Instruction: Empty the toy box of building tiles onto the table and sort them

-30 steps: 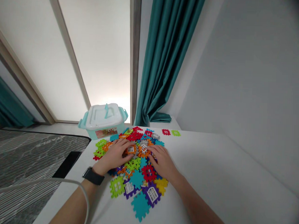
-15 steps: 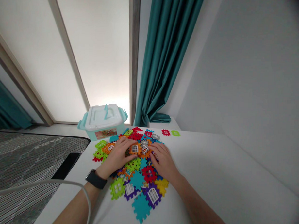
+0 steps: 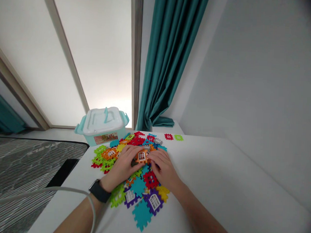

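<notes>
An orange interlocking tile (image 3: pixel 142 157) with a white window insert is held above a heap of coloured tiles. My left hand (image 3: pixel 123 162), wearing a black watch (image 3: pixel 100 190), grips it between thumb and fingers from the left. My right hand (image 3: pixel 166 168) closes on its right edge; its fingertips partly cover that side. Beneath and in front lie a red tile (image 3: pixel 150 180), a turquoise tile (image 3: pixel 138 186) and a purple tile (image 3: pixel 154 200) with a white window. Nearest the front edge is another turquoise tile (image 3: pixel 142 214).
A turquoise box (image 3: pixel 106 126) with a white lid stands behind the heap at left. Small red (image 3: pixel 168 136) and green (image 3: pixel 178 137) tiles lie apart at the back of the white table (image 3: pixel 206 186). A pale cable (image 3: pixel 66 189) crosses in front of my left forearm.
My right hand has moved left to the orange window tile, and the tile is now tilted up between both hands. The whole view has shifted slightly.
</notes>
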Action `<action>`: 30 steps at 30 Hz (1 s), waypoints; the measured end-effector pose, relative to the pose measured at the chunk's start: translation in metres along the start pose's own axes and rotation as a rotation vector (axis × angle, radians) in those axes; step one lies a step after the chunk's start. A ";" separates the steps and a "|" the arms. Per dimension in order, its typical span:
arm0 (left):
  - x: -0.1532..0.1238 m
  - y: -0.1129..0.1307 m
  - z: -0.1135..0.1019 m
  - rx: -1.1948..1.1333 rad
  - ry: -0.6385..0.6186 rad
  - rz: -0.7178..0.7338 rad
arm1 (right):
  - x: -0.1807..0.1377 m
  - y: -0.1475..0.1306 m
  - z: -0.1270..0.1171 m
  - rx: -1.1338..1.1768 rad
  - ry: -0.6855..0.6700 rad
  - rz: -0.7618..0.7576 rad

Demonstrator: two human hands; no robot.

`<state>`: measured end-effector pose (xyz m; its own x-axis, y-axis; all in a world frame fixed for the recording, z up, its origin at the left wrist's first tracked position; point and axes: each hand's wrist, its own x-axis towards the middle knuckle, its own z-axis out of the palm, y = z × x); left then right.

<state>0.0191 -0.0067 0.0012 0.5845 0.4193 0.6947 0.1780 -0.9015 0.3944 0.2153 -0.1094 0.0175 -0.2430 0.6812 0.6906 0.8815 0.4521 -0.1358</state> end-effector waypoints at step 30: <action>-0.001 -0.020 -0.015 0.138 -0.216 -0.061 | -0.001 0.005 -0.005 0.038 -0.242 0.051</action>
<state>0.0029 0.0124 0.0013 0.7221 0.4543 0.5217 0.3160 -0.8875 0.3354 0.2219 -0.1107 0.0198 -0.2923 0.8199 0.4922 0.8806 0.4315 -0.1958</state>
